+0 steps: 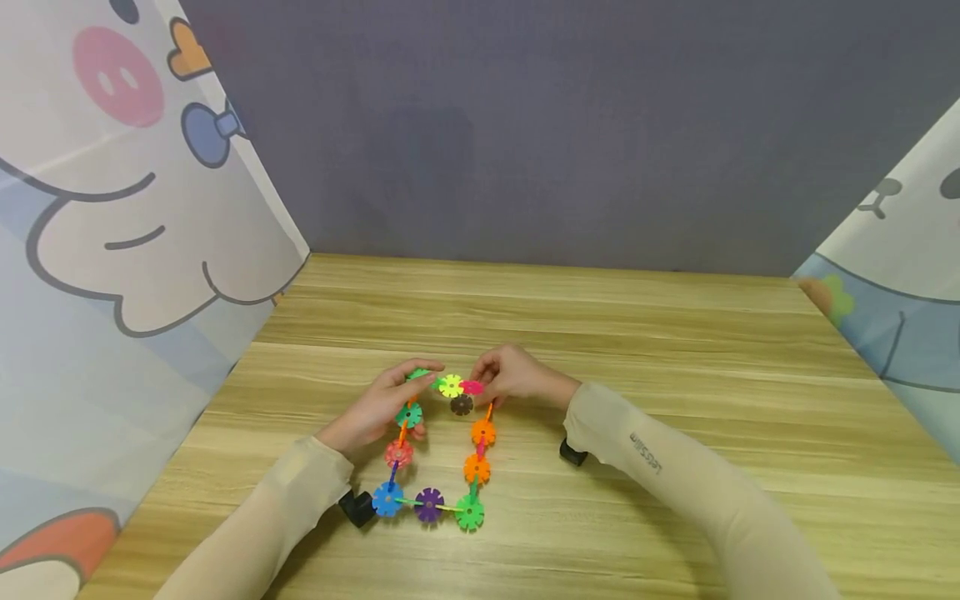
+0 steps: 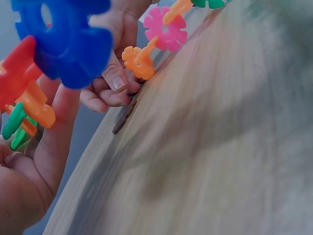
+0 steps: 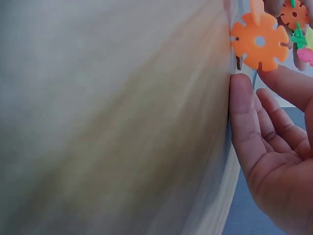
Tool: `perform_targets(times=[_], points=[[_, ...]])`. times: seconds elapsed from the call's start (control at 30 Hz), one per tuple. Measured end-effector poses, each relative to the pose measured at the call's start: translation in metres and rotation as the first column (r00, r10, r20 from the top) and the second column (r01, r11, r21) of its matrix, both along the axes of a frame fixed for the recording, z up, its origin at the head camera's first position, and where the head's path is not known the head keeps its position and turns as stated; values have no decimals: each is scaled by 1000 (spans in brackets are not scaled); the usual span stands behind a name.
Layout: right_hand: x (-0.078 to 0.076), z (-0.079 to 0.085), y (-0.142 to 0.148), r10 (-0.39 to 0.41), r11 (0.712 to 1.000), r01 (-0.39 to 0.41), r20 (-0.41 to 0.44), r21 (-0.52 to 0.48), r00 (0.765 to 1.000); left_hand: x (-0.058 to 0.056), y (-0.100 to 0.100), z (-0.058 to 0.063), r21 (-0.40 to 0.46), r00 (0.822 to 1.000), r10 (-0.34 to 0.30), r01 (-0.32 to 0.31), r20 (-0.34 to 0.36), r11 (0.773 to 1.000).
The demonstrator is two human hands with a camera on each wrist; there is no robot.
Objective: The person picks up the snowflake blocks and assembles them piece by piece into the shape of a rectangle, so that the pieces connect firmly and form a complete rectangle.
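Observation:
A chain of colourful notched plastic snowflake discs (image 1: 429,505) forms a rough rectangle above the table. My left hand (image 1: 378,408) holds the chain at its far left corner, thumb and fingers about the green discs (image 1: 418,375). A yellow disc (image 1: 451,386) and a pink disc (image 1: 472,387) extend from there toward my right hand (image 1: 513,373). In the right wrist view the right thumb and forefinger stand slightly apart beside an orange disc (image 3: 260,41), the forefinger at the tabletop. A loose dark brown disc (image 1: 462,405) lies near the right fingertips, also in the left wrist view (image 2: 124,117).
The wood-grain table (image 1: 675,358) ends at a grey panel (image 1: 555,142) at the back. Cartoon-printed panels (image 1: 150,217) flank both sides. Black wrist devices (image 1: 573,452) sit under the forearms, which wear pale sleeves (image 1: 660,467).

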State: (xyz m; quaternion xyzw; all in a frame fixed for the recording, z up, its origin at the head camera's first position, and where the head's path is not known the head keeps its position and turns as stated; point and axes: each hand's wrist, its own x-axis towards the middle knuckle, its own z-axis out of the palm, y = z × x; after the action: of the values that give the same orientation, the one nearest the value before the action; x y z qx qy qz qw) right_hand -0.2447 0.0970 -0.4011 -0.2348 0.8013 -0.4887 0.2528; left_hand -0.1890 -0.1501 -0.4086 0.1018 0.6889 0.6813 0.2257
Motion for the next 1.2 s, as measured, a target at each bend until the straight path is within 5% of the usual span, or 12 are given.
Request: perform_targets(times=[0.2, 0.5, 1.2], points=[[0, 5, -7, 15, 998, -15, 0, 58, 1000, 0, -5, 1, -46, 999, 0, -1, -39, 999], [1, 4, -16, 61, 983, -35, -143, 181, 988, -1, -4, 3, -54, 999, 2, -4, -50, 999], [-1, 2, -7, 14, 995, -10, -44, 104, 999, -1, -5, 4, 1, 1000, -21, 21, -9, 1000]])
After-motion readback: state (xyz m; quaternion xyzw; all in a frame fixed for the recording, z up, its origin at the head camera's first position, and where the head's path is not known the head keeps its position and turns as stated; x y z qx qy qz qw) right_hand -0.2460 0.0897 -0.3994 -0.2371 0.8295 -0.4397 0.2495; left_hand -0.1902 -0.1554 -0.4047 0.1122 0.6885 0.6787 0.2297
